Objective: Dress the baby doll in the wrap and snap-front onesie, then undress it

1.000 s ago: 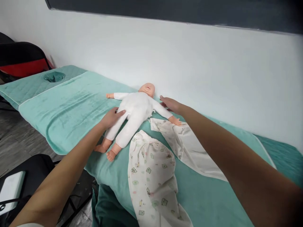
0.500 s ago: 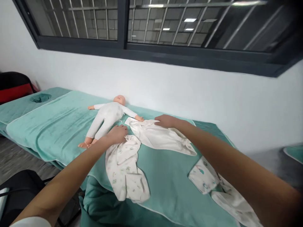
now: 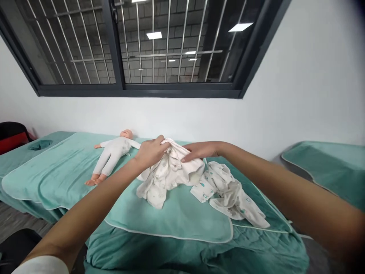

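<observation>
A doll (image 3: 112,154) lies on the teal bed cover (image 3: 171,222), left of and apart from the hands. The left hand (image 3: 151,152) is clenched on the top of a bunched white printed garment (image 3: 167,177) hanging under it onto the cover; the right hand (image 3: 201,150) rests flat, fingers straight, on the bundle's right side. Just right lies a second garment (image 3: 228,190); their prints are too small to read.

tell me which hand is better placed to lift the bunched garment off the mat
Left, probably. The left hand has its fingers closed on the top of the bunched garment, while the right hand only lies flat against its side.
</observation>
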Motion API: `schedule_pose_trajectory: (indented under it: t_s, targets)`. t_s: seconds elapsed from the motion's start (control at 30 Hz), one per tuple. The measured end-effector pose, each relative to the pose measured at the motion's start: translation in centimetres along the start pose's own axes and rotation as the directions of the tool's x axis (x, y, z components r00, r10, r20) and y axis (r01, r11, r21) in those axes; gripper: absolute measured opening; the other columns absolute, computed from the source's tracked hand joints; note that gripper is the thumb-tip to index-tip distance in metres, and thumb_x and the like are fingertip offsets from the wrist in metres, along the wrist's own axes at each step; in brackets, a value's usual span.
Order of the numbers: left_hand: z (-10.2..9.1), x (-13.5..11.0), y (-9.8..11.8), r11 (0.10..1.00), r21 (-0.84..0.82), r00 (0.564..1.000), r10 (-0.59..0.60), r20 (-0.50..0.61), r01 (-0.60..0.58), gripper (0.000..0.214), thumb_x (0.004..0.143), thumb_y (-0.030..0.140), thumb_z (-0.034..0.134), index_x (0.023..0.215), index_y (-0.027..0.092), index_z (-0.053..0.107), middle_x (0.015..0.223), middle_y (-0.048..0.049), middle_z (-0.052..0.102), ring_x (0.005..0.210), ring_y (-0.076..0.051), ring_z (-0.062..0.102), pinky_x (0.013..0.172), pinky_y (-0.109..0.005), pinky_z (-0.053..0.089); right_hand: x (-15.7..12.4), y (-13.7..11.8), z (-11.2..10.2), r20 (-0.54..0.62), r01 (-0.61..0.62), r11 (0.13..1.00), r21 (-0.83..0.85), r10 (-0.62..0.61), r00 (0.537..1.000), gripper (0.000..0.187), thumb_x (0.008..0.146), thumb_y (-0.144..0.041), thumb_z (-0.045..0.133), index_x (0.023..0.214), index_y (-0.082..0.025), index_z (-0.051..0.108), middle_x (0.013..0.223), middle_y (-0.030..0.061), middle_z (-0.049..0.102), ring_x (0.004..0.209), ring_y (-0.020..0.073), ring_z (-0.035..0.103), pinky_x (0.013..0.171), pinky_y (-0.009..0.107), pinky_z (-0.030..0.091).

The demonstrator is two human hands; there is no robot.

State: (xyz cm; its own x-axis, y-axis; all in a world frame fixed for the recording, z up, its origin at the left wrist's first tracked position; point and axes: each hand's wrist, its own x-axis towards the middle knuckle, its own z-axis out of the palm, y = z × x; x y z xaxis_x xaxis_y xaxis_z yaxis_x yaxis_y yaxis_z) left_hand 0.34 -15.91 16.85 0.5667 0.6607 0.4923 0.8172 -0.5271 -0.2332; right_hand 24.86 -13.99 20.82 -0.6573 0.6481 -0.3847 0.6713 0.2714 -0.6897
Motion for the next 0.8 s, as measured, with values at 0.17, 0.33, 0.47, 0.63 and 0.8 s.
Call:
schedule_pose_trajectory:
  t_s: [0.17,0.33,0.47,0.63,0.8]
  targets:
    - [-3.2,0.7,4.0,0.935,-0.343,0.953,-0.18,-0.242,0.089,0.023,0.09,0.015,0.046,0.108,0.023,0.059,0.111,-0.0068,0.057,0.091,-0.02,0.061,0.072,-0.032,0.049,-0.5,2.3,6.0,-0.392,0.229,0.959,0.17,-0.147,0.908,0.054,0.071,-0.051,0.079,0.115,-0.023,0.065,0.103,0.0074,0.073,0.097,0.0263,0.065,0.082,0.037,0.055]
    - [-3.3,-1.6,8.0,0.593,-0.803,0.872,-0.423,-0.247,0.06,0.029,0.086,0.014,0.054,0.113,0.023,0.048,0.109,-0.0045,0.058,0.101,-0.018,0.06,0.09,-0.032,0.052,3.0,2.8,13.7,-0.616,0.446,0.629,0.637,0.069,0.784,0.04,0.076,-0.045,0.071,0.108,-0.021,0.066,0.099,0.0075,0.075,0.097,0.0285,0.069,0.085,0.044,0.056]
    - [-1.6,-5.7,8.3,0.569,-0.815,0.932,-0.344,-0.115,0.11,0.061,0.082,0.023,0.066,0.135,0.024,0.037,0.129,-0.0098,0.053,0.114,-0.021,0.06,0.098,-0.037,0.052,4.6,2.1,17.7,-0.635,0.591,0.332,0.736,0.032,0.772,0.042,0.079,-0.052,0.065,0.111,-0.025,0.065,0.105,0.0063,0.074,0.102,0.0272,0.069,0.084,0.043,0.058]
    - [0.2,-11.0,6.4,0.892,-0.448,0.992,-0.105,-0.065,0.065,0.067,0.082,0.029,0.067,0.143,0.021,0.041,0.153,-0.0172,0.039,0.145,-0.035,0.036,0.115,-0.055,0.036,5.6,0.0,19.4,-0.643,0.646,0.105,0.756,-0.065,0.764,0.053,0.071,-0.058,0.073,0.113,-0.027,0.065,0.11,0.0063,0.073,0.111,0.0293,0.066,0.089,0.043,0.057]
    - [2.0,-14.8,2.9,0.84,-0.497,0.963,-0.266,-0.031,0.216,0.057,0.085,0.034,0.063,0.138,0.02,0.049,0.14,-0.0153,0.055,0.131,-0.029,0.053,0.109,-0.045,0.046,6.3,-2.3,20.5,-0.473,0.528,0.261,0.808,-0.246,0.846,0.049,0.079,-0.052,0.073,0.12,-0.026,0.064,0.124,0.0077,0.069,0.118,0.0282,0.063,0.099,0.045,0.051]
